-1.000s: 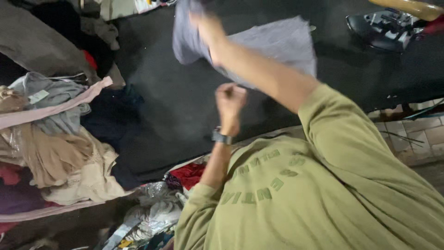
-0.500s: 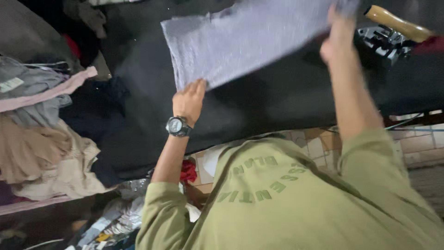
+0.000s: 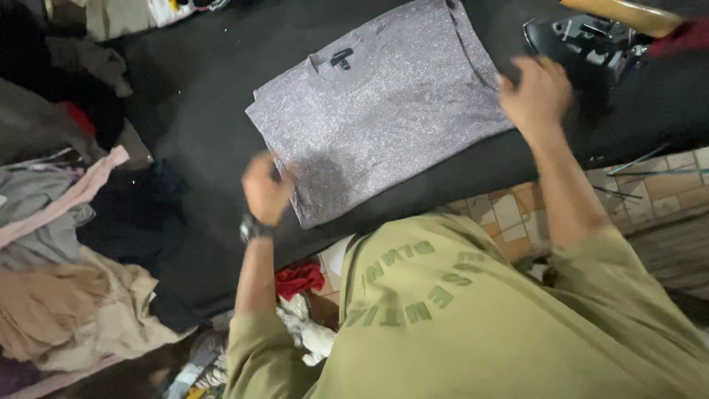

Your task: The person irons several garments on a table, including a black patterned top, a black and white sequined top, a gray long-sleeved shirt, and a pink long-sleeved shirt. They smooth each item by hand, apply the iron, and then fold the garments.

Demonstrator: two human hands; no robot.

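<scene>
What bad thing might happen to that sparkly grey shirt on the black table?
The grey shirt lies near the front edge of the black table, and its lower corner by the left hand is close to that edge, so it might slip off onto the tiled floor. The right hand is close to the dark metal tool; it might bump it. The clothes pile sits close, so things might get mixed up.

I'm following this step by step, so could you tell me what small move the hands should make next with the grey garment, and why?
Probably smooth the grey garment flat. It lies spread on the dark surface; the left hand pinches its near-left corner and the right hand sits at its right edge, so both are placed to press outward.
</scene>
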